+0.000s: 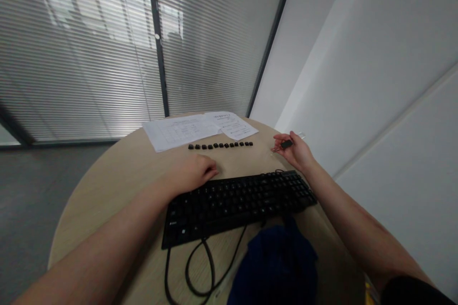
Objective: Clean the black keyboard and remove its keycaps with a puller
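A black keyboard point(232, 202) lies across the round wooden table, tilted slightly up to the right. My left hand point(195, 171) rests at its upper left edge, fingers curled in; what they hold, if anything, is hidden. Beyond the keyboard's right end, my right hand point(291, 150) is turned palm up and holds a small dark object point(286, 144), with a thin, reddish, wire-like piece near the fingertips. Several small black keycaps point(221, 145) stand in a row on the table between the hands and the papers.
Printed papers point(182, 129) lie at the far side of the table point(89, 200). A black cable point(211, 267) loops in front of the keyboard, beside a dark blue cloth-like item point(275, 267). A white wall rises close on the right, and glass with blinds stands behind.
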A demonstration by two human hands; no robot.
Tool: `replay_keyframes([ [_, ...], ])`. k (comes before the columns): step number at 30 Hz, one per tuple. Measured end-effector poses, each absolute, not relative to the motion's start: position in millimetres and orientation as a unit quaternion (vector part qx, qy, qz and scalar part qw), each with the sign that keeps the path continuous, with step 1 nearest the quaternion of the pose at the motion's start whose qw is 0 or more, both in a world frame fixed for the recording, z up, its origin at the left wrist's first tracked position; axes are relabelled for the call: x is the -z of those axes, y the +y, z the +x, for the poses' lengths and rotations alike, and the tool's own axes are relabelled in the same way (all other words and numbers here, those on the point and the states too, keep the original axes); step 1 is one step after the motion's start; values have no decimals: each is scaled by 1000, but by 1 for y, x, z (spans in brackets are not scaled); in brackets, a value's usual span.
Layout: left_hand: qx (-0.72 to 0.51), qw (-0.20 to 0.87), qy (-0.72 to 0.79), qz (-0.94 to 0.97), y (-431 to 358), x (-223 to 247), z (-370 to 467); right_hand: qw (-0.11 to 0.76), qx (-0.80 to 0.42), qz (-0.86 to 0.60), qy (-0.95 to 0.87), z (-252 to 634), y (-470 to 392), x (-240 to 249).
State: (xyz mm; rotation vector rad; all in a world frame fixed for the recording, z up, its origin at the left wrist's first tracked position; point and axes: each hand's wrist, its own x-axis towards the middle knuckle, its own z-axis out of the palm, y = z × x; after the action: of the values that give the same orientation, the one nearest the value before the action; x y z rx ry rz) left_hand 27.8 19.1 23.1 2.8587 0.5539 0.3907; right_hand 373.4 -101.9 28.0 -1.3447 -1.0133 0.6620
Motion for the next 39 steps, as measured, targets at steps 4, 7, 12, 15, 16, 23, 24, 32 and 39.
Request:
replay_keyframes([
  [4, -124, 136, 224, 957, 26, -22, 27, 619, -351, -573, -407, 343, -141, -23],
  [7, -134, 146, 254, 947, 30, -22, 23, 613, -377, -557, -415, 328, -147, -18],
  [12, -125, 146, 280, 941, 34, -21, 17, 613, -419, -517, -426, 330, -150, -17],
  [15, -102, 156, 284, 941, 35, -18, 17, 621, -420, -510, -421, 340, -152, -13],
  [16, -95, 162, 283, 941, 35, -17, 17, 616, -413, -519, -426, 343, -152, -10],
  [23, -69, 201, 284, 935, 36, -14, 15, 527, -318, -624, -482, 356, -142, 17],
  [24, -65, 206, 287, 933, 36, -13, 15, 523, -310, -629, -484, 355, -142, 18],
  [32, -54, 243, 290, 924, 40, -13, 13, 492, -274, -648, -513, 336, -144, 10],
  [39, -47, 252, 291, 922, 42, -13, 14, 469, -302, -635, -534, 333, -138, 10],
])
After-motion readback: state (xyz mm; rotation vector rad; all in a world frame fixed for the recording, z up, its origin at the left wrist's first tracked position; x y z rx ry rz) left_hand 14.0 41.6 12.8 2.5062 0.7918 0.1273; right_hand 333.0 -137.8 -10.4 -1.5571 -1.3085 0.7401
